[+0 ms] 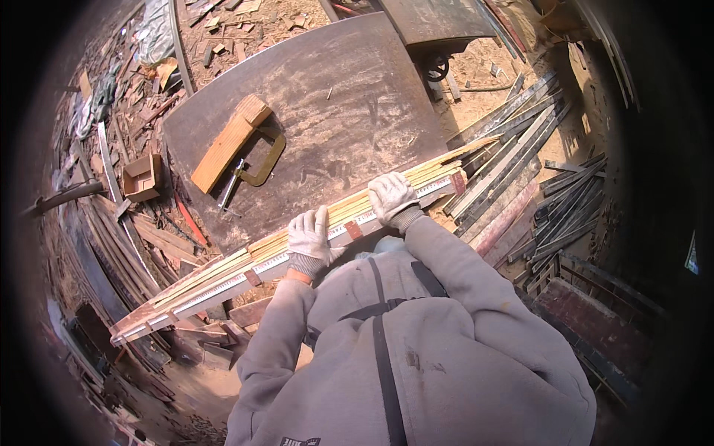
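Several thin, pale wooden strips (342,212) lie side by side along the near edge of a dark, sawdust-dusted table (335,89). A long white measuring scale (271,262) runs along their near side, with reddish-brown pieces at intervals. My left hand (309,236), in a whitish knit glove, closes over the strips near their middle. Farther right, my right hand (392,199), gloved alike, has its fingers bent over the same strips. The undersides of both hands are hidden. Beyond my left hand, a C-clamp (262,165) lies against a thick wooden block (232,143).
Long weathered boards (513,152) are piled on the right, with a heap of dark slats (569,204) beyond. A small open box (141,177) stands left of the table among offcuts. A second dark tabletop (439,21) with a handwheel (437,68) adjoins the far side.
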Demonstrator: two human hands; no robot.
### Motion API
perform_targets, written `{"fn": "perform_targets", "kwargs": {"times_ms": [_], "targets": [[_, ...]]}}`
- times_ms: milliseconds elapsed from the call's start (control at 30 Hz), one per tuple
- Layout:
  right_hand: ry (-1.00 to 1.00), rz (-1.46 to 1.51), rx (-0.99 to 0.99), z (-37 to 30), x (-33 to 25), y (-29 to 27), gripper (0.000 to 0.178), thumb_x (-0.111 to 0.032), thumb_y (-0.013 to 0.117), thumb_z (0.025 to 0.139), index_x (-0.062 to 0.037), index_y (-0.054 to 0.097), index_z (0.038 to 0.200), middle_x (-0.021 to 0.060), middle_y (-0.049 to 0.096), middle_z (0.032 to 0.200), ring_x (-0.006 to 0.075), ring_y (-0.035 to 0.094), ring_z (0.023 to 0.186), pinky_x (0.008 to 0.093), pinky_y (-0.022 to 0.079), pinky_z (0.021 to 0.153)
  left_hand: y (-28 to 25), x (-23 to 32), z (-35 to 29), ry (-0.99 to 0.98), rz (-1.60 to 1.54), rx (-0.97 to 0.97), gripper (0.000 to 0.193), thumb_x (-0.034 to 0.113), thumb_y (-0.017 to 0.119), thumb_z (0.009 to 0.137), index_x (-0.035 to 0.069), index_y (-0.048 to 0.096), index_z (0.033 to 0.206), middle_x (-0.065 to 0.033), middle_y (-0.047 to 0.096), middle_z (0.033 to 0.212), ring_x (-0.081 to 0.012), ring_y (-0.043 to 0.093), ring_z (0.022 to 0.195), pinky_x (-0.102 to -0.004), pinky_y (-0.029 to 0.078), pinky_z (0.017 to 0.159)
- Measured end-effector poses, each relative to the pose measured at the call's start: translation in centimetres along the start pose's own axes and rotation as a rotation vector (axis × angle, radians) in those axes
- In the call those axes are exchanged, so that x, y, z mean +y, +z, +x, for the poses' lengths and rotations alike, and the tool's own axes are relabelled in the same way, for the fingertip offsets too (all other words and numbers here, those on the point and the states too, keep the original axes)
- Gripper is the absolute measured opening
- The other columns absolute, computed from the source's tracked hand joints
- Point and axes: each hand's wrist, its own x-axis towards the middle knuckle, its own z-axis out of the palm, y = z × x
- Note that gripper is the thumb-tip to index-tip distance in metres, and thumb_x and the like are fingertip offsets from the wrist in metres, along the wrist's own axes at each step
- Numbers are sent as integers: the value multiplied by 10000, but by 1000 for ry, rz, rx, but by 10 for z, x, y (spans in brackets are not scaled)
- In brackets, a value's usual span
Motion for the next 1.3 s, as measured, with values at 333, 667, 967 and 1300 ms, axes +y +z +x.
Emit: {"fn": "perform_targets", "kwargs": {"times_ms": [333,667,967,1300], "targets": [[33,-100,-20,172,5,4,183,-261,606,969,-105,676,1036,121,699,1012,335,652,1040,466,482,991,-78,-85,121,2,87,-50,1051,568,901,601,80,488,1434,-149,571,1220,-354,530,1184,-496,405,1036],[185,-194,-282,435,87,-28,374,-356,463,1059,-78,654,1221,164,696,1238,310,627,1220,437,468,1078,-113,-186,375,-12,180,30,1082,564,934,487,121,536,1391,-146,570,1195,-380,544,1122,-520,462,980],[163,-125,-132,644,145,-25,336,-321,486,1041,-90,656,1215,165,710,1207,310,639,1212,436,497,1032,-171,-284,566,-43,294,9,1063,592,923,525,131,534,1400,-161,562,1218,-384,541,1127,-511,468,1007],[109,-217,-119,778,172,-26,300,-265,503,1026,-98,708,1169,154,727,1189,303,697,1135,448,535,967,-211,-346,682,-18,274,29,1040,573,935,537,131,547,1395,-140,574,1221,-368,550,1157,-497,469,1034]]}}
